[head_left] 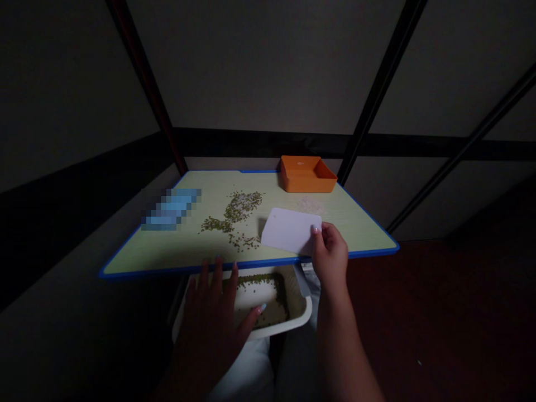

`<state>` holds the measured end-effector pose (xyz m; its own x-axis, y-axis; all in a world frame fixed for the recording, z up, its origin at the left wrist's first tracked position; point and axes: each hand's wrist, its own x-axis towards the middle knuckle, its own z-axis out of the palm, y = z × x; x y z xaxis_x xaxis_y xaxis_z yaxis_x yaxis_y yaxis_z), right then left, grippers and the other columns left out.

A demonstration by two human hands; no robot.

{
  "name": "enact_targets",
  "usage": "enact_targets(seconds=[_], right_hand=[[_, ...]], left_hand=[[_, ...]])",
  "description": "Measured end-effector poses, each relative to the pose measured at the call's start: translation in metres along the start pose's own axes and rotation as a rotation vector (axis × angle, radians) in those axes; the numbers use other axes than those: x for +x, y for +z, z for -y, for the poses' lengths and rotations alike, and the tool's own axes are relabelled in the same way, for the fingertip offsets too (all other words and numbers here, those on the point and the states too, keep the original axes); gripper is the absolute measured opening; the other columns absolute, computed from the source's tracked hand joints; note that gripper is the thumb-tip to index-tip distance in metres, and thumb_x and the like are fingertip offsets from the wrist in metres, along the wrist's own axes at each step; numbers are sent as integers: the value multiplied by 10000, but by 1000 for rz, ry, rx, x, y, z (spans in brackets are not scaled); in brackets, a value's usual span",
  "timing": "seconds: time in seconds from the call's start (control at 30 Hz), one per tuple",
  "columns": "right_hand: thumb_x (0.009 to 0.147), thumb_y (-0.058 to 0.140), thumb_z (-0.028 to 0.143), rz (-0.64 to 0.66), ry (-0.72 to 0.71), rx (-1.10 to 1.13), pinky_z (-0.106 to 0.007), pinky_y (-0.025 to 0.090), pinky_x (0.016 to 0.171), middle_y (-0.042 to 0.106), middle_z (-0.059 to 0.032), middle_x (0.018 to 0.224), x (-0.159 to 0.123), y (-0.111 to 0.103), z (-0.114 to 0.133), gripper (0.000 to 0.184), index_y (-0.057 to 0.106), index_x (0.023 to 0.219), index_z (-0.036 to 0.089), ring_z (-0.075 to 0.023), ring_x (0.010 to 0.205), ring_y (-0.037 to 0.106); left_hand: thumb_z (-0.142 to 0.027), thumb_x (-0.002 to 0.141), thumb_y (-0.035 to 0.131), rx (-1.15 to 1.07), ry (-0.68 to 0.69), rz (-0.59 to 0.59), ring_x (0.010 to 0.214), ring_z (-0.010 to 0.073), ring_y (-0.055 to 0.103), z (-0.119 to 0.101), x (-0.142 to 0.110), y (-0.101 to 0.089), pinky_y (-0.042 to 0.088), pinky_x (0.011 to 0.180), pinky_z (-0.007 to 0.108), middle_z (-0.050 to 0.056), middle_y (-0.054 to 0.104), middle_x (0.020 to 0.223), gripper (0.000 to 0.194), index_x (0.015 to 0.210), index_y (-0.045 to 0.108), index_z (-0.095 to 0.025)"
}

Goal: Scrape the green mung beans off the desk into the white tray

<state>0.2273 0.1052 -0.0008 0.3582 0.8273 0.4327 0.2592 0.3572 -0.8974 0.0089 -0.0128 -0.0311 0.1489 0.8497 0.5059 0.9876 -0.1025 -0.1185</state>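
My right hand [330, 257] grips the right end of a flat white scraper card [288, 229], thumb on top, holding it over the front of the table. Small green beans or seeds [243, 206] lie scattered in loose patches to the card's left, with some whitish bits mixed in. Behind the card is a thin patch of pale grains [310, 204]. My left hand [218, 307] is open, fingers spread, above a white tub [307, 312] below the table's front edge. More of the green pieces line the tub's far and right sides. My left hand hides part of the tub.
An orange open box [309, 184] stands at the table's back right. A blurred blue item [171, 209] lies at the left edge. The pale table [355, 229] has a raised-looking blue rim, and wall panels [259, 67] rise close behind it.
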Motion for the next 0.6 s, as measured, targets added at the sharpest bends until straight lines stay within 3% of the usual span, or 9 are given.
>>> enact_targets(seconds=[0.4, 0.6], right_hand=[[888, 528, 361, 17, -33, 27, -322, 425, 701, 653, -48, 812, -2, -2, 0, 193, 605, 874, 185, -202, 757, 581], [928, 518, 284, 65, -211, -14, -244, 409, 538, 546, 39, 649, -16, -20, 16, 147, 485, 792, 237, -145, 575, 523]], left_hand=[[-619, 877, 447, 19, 25, -19, 1392, 506, 391, 0, 2, -1, 427, 1046, 649, 324, 460, 1460, 759, 1386, 497, -58], [-639, 871, 451, 23, 30, -29, 1403, 496, 382, 2, 0, 3, 422, 1054, 647, 317, 450, 1472, 777, 1403, 473, -73]])
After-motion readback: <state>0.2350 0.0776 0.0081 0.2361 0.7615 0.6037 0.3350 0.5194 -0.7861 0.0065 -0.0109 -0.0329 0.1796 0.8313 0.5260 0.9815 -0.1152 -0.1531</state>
